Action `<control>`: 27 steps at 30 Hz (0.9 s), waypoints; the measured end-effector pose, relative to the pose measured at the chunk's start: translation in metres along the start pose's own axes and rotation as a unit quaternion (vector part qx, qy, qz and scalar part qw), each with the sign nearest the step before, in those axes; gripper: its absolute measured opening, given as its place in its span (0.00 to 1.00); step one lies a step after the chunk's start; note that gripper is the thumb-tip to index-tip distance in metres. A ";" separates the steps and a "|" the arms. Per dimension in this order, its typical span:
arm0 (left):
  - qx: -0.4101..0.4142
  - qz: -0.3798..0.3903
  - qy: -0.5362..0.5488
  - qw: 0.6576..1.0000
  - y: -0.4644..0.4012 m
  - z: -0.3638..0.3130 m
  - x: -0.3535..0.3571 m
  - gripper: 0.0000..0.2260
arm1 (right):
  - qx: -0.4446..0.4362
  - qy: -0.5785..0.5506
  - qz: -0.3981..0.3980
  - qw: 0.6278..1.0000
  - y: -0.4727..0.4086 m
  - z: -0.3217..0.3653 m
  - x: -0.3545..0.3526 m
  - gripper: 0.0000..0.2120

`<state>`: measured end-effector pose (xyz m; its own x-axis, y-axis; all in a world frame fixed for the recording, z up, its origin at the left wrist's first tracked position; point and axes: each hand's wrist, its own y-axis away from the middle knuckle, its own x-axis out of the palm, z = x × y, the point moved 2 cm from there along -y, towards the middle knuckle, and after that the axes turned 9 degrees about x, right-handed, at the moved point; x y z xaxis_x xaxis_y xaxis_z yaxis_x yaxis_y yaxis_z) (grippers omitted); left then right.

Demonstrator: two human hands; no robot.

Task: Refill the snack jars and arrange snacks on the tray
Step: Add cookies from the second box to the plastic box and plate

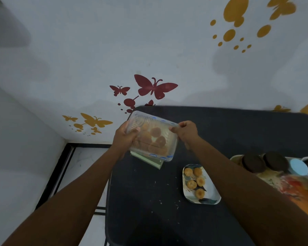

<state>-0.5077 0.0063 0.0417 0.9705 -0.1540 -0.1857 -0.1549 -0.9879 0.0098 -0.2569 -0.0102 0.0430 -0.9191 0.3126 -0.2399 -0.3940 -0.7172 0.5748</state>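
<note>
Both hands hold a clear plastic container (152, 137) w/ round brown biscuits (156, 141) inside, tilted above the far left part of the dark tabletop (149, 201). Left hand (125, 137) wraps the container's left end, fingers closed on it; right hand (187, 131) pinches its right edge. Just under the container — a pale green flat thing (149, 161), can't tell what. Nearer than the container, to its right, a small plate (210, 197) w/ five golden snacks (196, 180). Further right of the container — a patterned tray (281, 181) carrying two dark round cookies (265, 162).

Dark table (238, 132); white wall (114, 41) with red and yellow butterflies; clear box (152, 137) of tan biscuits, blue-marked rim
</note>
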 end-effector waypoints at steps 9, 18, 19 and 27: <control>0.016 0.003 -0.022 1.000 0.000 0.010 -0.004 0.12 | 0.008 0.060 -0.006 0.998 -0.006 -0.008 0.002 0.17; 0.029 0.001 -0.033 0.999 -0.009 0.013 -0.008 0.09 | 0.018 0.062 0.011 0.998 -0.016 -0.003 0.001 0.20; 0.027 -0.005 -0.039 0.999 -0.010 0.014 -0.010 0.09 | 0.015 0.058 0.024 0.998 -0.016 -0.002 0.002 0.19; -0.075 -0.046 -0.003 0.996 -0.011 0.028 -0.008 0.12 | 0.052 0.052 0.192 0.979 -0.010 -0.011 0.024 0.17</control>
<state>-0.5187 0.0189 0.0157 0.9782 -0.0625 -0.1980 -0.0351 -0.9896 0.1392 -0.2750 -0.0018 0.0229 -0.9972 -0.0356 -0.0660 -0.0223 -0.7001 0.7137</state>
